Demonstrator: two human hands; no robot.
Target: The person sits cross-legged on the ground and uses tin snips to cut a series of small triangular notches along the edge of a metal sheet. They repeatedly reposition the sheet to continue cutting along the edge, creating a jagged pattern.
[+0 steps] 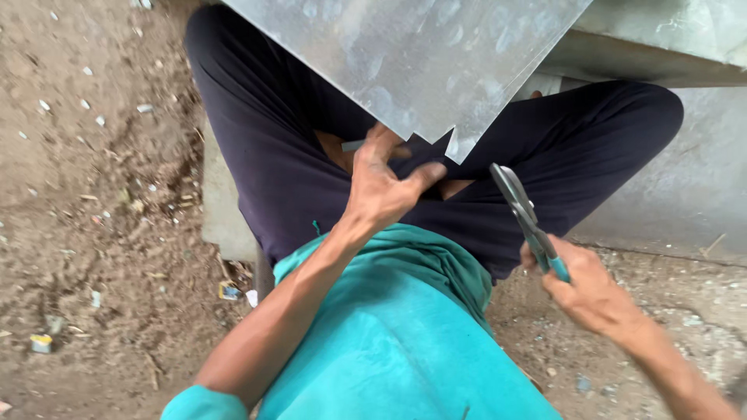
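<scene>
- metal sheet (405, 54) lies across the lap, its notched corner pointing down toward the person, just up-left of the snips (523, 214)
- sheet is grey, shiny, mottled, with small v cuts at the corner
- left hand (381, 187) is nearer, fingers pinching the sheet's lower edge
- right hand (591, 292) is closed round the snips' teal handles; blades are nearly together, long axis aimed up-left at the corner, not touching
- dirt ground (93, 218) around

sheet (412, 54): galvanised metal, spangled, dull sheen | snips (523, 214): grey steel, teal plastic grips | ground (85, 194): rough dirt
</scene>
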